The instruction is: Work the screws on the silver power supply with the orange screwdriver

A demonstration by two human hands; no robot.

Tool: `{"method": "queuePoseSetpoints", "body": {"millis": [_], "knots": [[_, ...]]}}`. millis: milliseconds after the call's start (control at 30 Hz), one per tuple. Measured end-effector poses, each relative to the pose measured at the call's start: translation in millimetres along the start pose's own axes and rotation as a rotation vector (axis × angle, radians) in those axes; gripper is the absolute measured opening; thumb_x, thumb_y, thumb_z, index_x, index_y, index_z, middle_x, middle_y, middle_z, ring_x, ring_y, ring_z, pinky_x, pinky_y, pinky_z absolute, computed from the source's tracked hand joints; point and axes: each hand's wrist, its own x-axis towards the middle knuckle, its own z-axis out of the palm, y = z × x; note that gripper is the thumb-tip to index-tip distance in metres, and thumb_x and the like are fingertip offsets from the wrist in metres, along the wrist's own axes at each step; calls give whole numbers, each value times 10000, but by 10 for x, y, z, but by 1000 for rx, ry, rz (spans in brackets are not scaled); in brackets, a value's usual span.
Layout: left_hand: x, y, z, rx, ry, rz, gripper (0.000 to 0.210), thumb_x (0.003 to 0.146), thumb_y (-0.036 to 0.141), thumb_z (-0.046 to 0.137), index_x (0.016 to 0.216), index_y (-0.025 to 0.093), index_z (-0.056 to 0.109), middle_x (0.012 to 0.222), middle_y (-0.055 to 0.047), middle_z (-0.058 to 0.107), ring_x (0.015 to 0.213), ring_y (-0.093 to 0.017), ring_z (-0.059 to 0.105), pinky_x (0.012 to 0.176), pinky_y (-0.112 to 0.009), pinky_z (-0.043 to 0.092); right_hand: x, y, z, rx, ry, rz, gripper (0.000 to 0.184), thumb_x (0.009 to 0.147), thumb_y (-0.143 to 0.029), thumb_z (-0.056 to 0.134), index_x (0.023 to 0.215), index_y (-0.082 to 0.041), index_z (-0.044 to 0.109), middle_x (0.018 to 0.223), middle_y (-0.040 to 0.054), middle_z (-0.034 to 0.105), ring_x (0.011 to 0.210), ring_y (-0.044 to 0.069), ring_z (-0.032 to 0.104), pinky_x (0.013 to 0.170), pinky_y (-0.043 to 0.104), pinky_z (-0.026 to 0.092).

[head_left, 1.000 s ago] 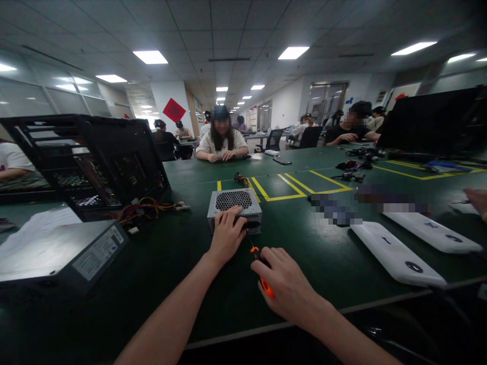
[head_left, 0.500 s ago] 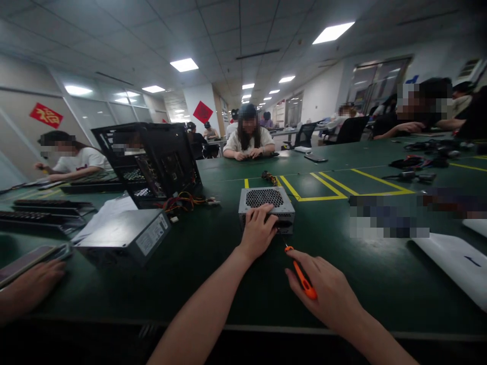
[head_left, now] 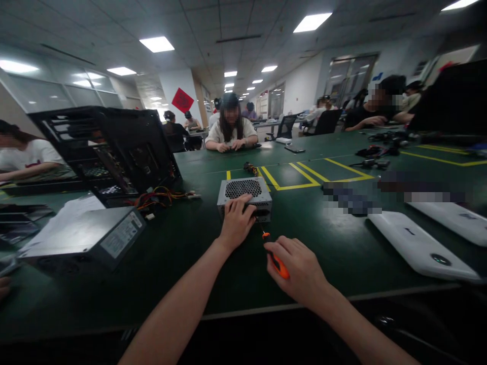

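Observation:
A grey computer power supply (head_left: 245, 188) with a honeycomb vent on top sits on the green table in front of me. My left hand (head_left: 238, 219) grips its near left part, with fingers bent over the top edge; the thumb is hidden. My right hand (head_left: 299, 263) is closed round a screwdriver (head_left: 280, 266) with an orange and black handle. The thin shaft points up at the near face of the power supply; whether its tip touches a screw is too small to tell.
At left stand a second power supply (head_left: 81, 230) with a label and an open black computer case (head_left: 110, 152) with loose cables (head_left: 163, 196). White devices (head_left: 422, 243) lie at right, near yellow tape lines (head_left: 299, 187). A person (head_left: 232, 126) sits across the table.
My view has swung to the right, so the scene sits further left. My right fingers have curled round the screwdriver handle, where the index finger was stretched along it. My left hand stays on the power supply.

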Motion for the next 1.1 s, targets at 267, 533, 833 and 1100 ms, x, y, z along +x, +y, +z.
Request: {"method": "queuePoseSetpoints", "body": {"millis": [267,533,833,1100], "knots": [[5,8,39,19,45,20,189,756,178,557,942,211,565,1215,-108,505,1173,-253,425,948,-432,289,35,-71,-49,-41,-29,11,212,830,-297,479,969,-156,553,766,47,568,671,163,509,632,289,364],[15,2,46,45,44,36,178,770,189,547,945,211,570,1205,-116,504,1162,-262,428,922,-442,292,3,-78,-9,-183,-15,-77,99,781,-164,479,840,-173,559,707,26,549,615,145,476,581,274,320],[39,112,32,82,40,7,180,757,189,561,930,226,592,1180,-112,524,1144,-282,430,869,-452,316,-6,-118,-20,-42,16,48,199,849,-225,441,1004,-132,524,771,58,581,667,155,527,629,274,404],[37,100,10,64,46,10,185,754,208,572,936,236,592,1184,-105,522,1138,-280,429,853,-442,331,-23,-173,-6,-126,-121,0,108,741,-117,529,816,-176,581,806,76,540,730,191,503,642,303,416]]}}
